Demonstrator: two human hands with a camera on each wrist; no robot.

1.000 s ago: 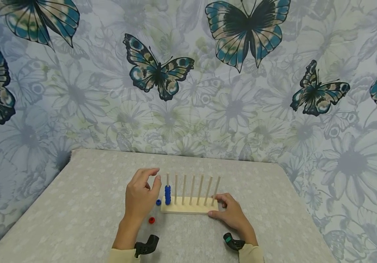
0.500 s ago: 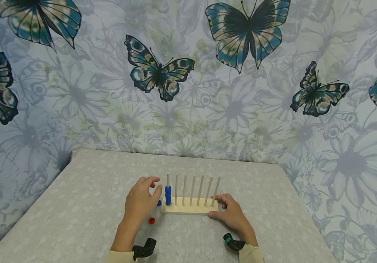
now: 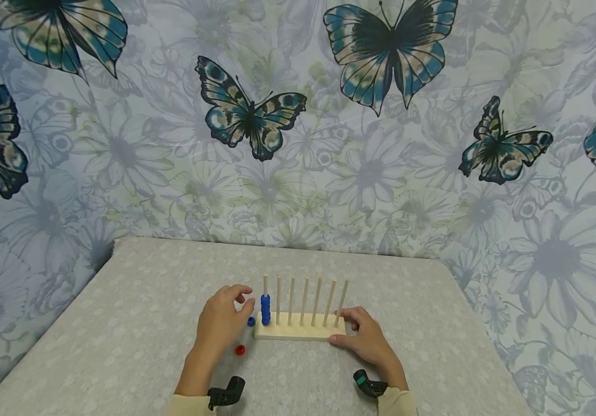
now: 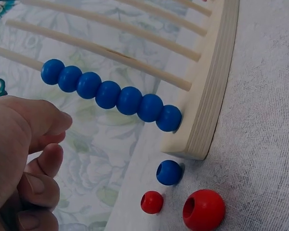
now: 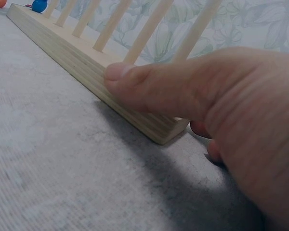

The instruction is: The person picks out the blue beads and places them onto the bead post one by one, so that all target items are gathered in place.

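A wooden peg base with several upright pegs stands on the table. Blue beads are stacked on its leftmost peg, seen close up as blue beads in the left wrist view. My left hand hovers just left of that peg, fingers loosely curled and holding nothing. Below it lie a loose blue bead, a small red bead and a larger red bead. My right hand grips the base's right end, thumb pressed on its front edge.
The table wears a pale grey patterned cloth, and its back edge meets a wall hung with butterfly fabric. A black wrist camera mount sits on each forearm.
My left hand has come down from above the leftmost peg's top to beside the blue stack. The right hand and the base have not moved.
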